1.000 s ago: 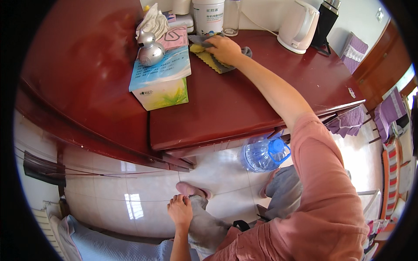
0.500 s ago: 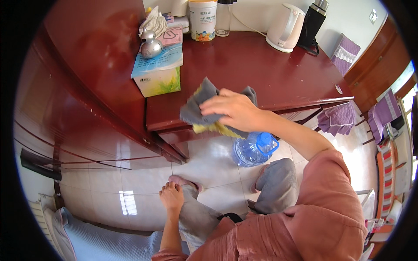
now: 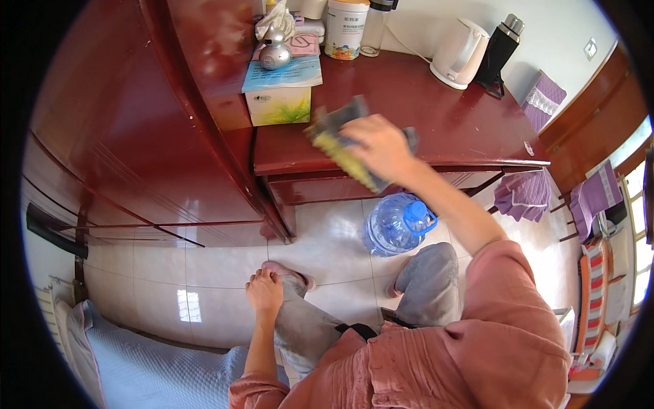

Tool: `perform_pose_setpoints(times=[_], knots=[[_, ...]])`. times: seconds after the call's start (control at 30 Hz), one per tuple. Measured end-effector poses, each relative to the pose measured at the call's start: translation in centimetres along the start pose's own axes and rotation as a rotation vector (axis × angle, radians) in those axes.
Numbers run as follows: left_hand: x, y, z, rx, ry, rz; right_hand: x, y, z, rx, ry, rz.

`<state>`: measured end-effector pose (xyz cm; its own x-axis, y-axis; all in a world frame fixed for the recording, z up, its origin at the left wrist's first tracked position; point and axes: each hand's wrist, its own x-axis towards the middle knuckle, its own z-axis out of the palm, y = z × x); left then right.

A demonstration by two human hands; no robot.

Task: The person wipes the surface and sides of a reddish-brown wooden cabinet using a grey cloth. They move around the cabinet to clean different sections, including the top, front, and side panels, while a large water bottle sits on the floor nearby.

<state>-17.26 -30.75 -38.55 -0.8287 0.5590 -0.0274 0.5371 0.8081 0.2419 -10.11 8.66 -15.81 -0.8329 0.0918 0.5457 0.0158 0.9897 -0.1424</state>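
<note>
The fingers point(image 3: 360, 129) of the right hand point(image 3: 383, 146) are bent and drawn together over a soft, folded grey-and-yellow cloth point(image 3: 338, 150), gripping it from above; motion blurs them, and the thumb's place I cannot tell; the overhand hold probably keeps the loose folds gathered under the palm, with the yellow edge spilling out toward eight o'clock; the cloth is at the front edge of the glossy dark-red wooden bench point(image 3: 436, 112), though whether it touches the top is unclear.

Taking the right hand as the clock's centre, the white-and-green cardboard tissue box point(image 3: 279, 107) stands near ten o'clock, a blue-and-white printed sheet point(image 3: 286, 76) on its top; a silvery rounded figurine point(image 3: 275, 53) sits on the sheet, perhaps as a weight; the white cylindrical tub point(image 3: 345, 31) stands at half past eleven, the pale plastic kettle point(image 3: 461, 54) toward half past one, both set back, which seems to leave the front free for the arm.

Below, at six, a clear blue-capped water bottle point(image 3: 395, 228) stands on the floor, likely for its bulk; at seven the left hand point(image 3: 264, 290) rests by the left knee, fingers side by side, loosely bent, nothing seen in them, probably to steady the body.
</note>
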Motion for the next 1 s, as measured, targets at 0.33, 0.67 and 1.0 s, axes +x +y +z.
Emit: perform_pose_setpoints(times=[0.33,0.67,1.0], knots=[[0.1,-1.0,1.6,-0.038,0.01,-0.044,5.3,-10.8,6.6,-0.028,0.068,-0.053],[-0.6,-2.2,3.4,-0.117,0.083,-0.059,-9.9,2.3,-4.3,-0.356,0.12,0.043],[-1.8,-0.1,3.7,-0.309,0.079,-0.111,-25.5,18.7,-18.7,-0.308,0.247,0.738]])
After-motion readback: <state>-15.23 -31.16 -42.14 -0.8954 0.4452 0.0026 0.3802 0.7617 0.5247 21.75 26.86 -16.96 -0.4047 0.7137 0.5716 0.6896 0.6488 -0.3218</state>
